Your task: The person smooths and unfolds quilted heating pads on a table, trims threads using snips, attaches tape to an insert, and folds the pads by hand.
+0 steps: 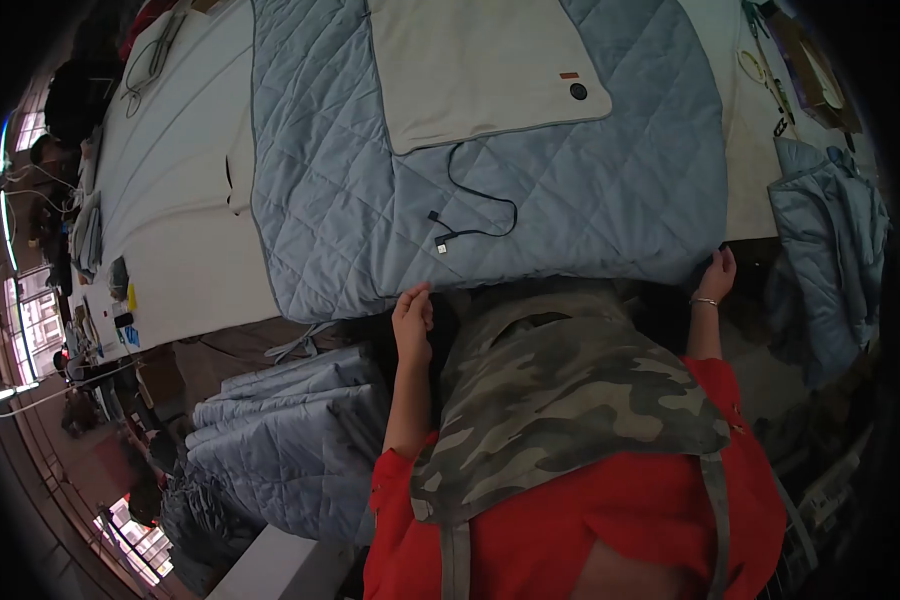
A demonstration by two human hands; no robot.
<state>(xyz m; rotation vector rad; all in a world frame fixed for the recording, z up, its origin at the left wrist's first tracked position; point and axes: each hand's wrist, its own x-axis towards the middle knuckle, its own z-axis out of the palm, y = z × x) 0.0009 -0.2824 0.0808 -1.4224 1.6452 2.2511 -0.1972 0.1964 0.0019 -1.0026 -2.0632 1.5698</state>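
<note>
A grey-blue quilted blanket (330,220) lies spread over the table, its near edge at the table's front. My left hand (413,318) is closed at that near edge, left of my body, fingers pinching the cloth. At the near right corner, my right hand (715,277) has its fingers closed on the edge too; the fingertips are partly hidden. On top of the blanket lies a cream fabric panel (480,80) with a round dark button (578,91) and a small brown tag (569,75). From under the panel runs a black cable (508,218) with a USB plug (442,245).
Folded grey-blue quilts (290,450) are stacked below the table on the left. Another quilted piece (830,240) hangs over the right edge. Scissors (753,68) and a cardboard box (812,75) sit at the far right. A white cloth (185,200) covers the table's left part.
</note>
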